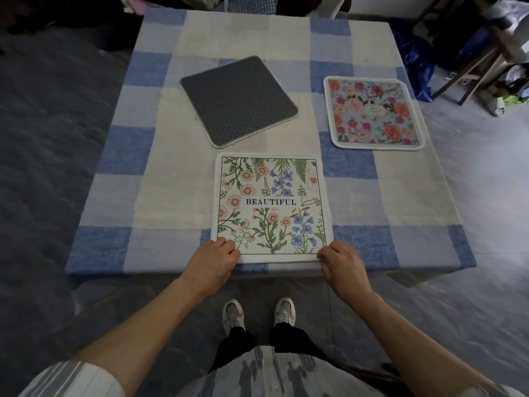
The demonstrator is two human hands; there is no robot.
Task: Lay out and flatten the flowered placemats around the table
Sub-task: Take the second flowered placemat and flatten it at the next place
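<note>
A white placemat (272,206) with daisies, blue flowers and the word BEAUTIFUL lies flat at the near edge of the table. My left hand (213,260) pinches its near left corner. My right hand (342,260) pinches its near right corner. A second placemat (373,113) with pink and red roses on light blue lies flat at the right side. A third mat (239,100) lies face down in the middle, rotated askew, showing its dark dotted backing.
The table (160,179) wears a blue and cream checked cloth. My two shoes (259,312) stand on the grey floor just below the near edge. A chair frame and bags (469,61) crowd the far right, and dark clutter lines the far side.
</note>
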